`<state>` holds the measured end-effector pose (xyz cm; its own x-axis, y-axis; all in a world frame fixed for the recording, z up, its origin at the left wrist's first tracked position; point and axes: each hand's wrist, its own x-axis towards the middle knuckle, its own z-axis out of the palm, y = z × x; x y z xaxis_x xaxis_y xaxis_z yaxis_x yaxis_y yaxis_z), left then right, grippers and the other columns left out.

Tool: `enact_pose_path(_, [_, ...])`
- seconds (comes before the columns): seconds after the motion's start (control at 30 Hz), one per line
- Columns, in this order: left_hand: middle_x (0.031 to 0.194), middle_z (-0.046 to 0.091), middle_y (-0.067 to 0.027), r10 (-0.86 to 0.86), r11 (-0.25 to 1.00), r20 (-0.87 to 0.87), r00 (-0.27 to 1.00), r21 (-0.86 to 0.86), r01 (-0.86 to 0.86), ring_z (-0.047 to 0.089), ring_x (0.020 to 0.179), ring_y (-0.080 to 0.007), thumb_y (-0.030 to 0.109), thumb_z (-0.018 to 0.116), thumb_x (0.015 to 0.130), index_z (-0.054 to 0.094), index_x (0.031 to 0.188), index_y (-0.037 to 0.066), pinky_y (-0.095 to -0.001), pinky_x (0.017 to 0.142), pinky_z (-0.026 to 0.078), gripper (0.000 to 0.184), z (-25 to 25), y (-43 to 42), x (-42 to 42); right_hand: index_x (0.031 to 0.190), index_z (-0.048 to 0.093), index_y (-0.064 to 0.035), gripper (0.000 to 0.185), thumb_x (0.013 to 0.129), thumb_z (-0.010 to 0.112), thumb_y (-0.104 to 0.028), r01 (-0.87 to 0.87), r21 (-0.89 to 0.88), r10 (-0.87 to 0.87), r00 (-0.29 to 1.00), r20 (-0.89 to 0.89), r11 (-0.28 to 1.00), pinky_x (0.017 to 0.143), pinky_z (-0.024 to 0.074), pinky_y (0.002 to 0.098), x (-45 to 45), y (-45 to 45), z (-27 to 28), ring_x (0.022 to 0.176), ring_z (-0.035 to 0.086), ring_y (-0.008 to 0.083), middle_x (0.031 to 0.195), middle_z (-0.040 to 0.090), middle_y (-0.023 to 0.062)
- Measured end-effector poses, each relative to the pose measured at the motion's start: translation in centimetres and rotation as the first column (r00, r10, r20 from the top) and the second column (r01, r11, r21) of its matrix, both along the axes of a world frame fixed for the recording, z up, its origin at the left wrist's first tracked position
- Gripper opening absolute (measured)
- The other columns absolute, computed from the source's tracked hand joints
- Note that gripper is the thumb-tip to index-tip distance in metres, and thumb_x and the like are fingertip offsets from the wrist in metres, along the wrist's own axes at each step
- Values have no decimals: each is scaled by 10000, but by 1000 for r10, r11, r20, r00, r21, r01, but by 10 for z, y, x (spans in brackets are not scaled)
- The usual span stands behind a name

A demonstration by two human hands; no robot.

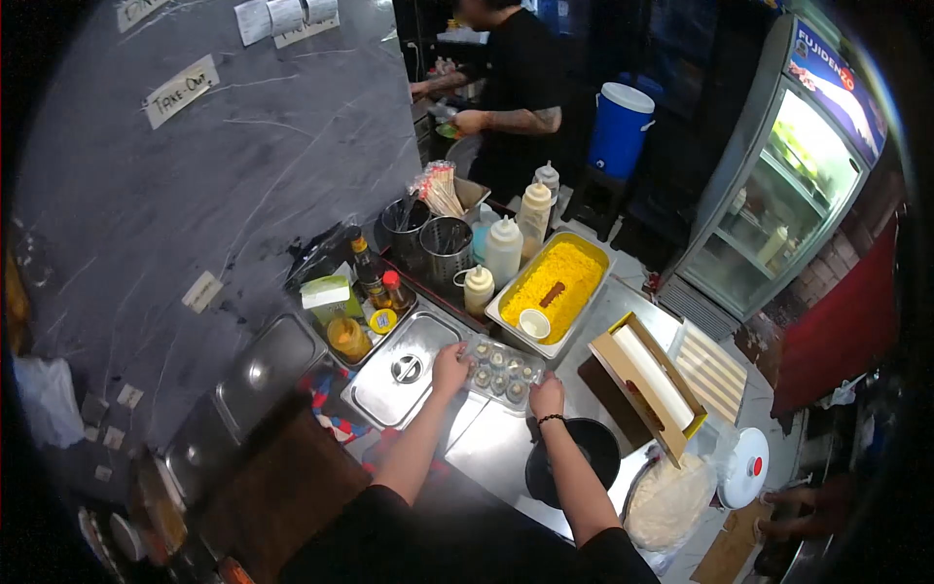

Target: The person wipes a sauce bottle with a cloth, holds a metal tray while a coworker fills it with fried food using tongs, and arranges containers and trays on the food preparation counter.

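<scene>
A clear plastic tray (503, 372) of small round pieces, dark-edged with pale tops, is held between my two hands over the steel counter. My left hand (449, 369) grips its left end, and my right hand (547, 397) has the right end. Left of the tray, a steel pan lid (375, 389) with a round handle lies flat. Beneath my right forearm is a black round bowl or pan (593, 446), partly hidden. Just beyond the tray stands a steel pan (605, 275) of yellow rice, with a small white cup (534, 323) in it.
Squeeze bottles (503, 250) and perforated utensil holders (447, 250) line the counter's back. An open box with a white roll (647, 375) and bagged dough-like food (671, 501) are at right. A co-worker (525, 88) stands beyond, near a blue drink cooler (621, 131).
</scene>
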<state>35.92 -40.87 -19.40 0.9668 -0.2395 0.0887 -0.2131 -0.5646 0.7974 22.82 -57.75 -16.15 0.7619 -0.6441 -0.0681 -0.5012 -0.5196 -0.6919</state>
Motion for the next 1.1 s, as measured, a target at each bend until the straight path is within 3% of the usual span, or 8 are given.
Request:
enact_pose_path(0.17, [929,583,-153,-6,988,194,981,152,-24,586,849,-321,73,608,720,610,1041,73,-370,752,477,321,-10,-11,8,1004,522,44,315,717,590,-64,86,-60,-88,996,-28,994,788,430,438,16,9,-24,893,534,399,908,573,253])
enact_pose_path(0.33, [927,579,-152,-60,995,-120,991,72,69,573,776,-340,49,553,735,555,1148,140,-403,730,460,423,-7,-8,11,1043,518,-2,348,715,584,-98,167,104,-148,974,-172,980,767,447,434,12,7,-9,893,564,386,907,597,254])
enact_pose_path(0.53, [891,536,-144,-301,872,112,947,434,226,541,838,-300,48,555,676,326,1319,18,-386,703,438,683,2,-5,-32,1329,306,-86,631,758,568,-148,-159,-60,125,916,-381,985,755,463,415,2,-13,-8,807,596,368,838,623,203])
enact_pose_path(0.57, [1123,496,-159,-357,805,26,934,516,293,493,1001,-316,224,574,754,278,1319,-55,-399,774,412,696,1,-6,-29,1397,151,-132,691,793,485,-140,-256,-45,202,846,-494,966,770,462,431,3,-8,-6,863,586,351,988,593,193])
enact_pose_path(0.67, [1343,348,-150,-374,828,300,877,534,171,426,1128,-331,480,513,791,255,1336,-43,-454,857,360,798,10,-9,-38,1411,129,-147,698,797,462,-156,-306,-348,94,855,-510,886,726,460,421,-1,10,-2,915,561,290,1076,547,152])
enact_pose_path(0.7, [1445,185,-121,-389,818,194,900,523,241,348,1218,-331,638,427,768,231,1344,-45,-502,925,290,914,1,-9,-36,1406,148,-108,697,791,471,-164,-346,-374,97,832,-546,861,767,442,386,-1,11,-2,1036,491,261,1212,473,127])
enact_pose_path(0.93, [1442,183,-127,-438,809,170,883,503,304,316,1246,-306,618,451,770,219,1349,-41,-494,965,279,908,3,-8,-28,1385,168,-30,679,801,476,-188,-454,-409,168,805,-568,791,853,404,402,-1,-3,-13,1186,377,276,1358,344,133])
enact_pose_path(1.1, [1446,162,-142,-511,783,205,835,512,354,184,1326,-274,633,454,757,215,1357,-20,-492,1043,156,919,0,-6,-25,1390,135,-35,1054,636,619,-590,-622,-237,412,711,-570,746,949,331,456,-3,-29,12,1274,289,281,1409,259,135])
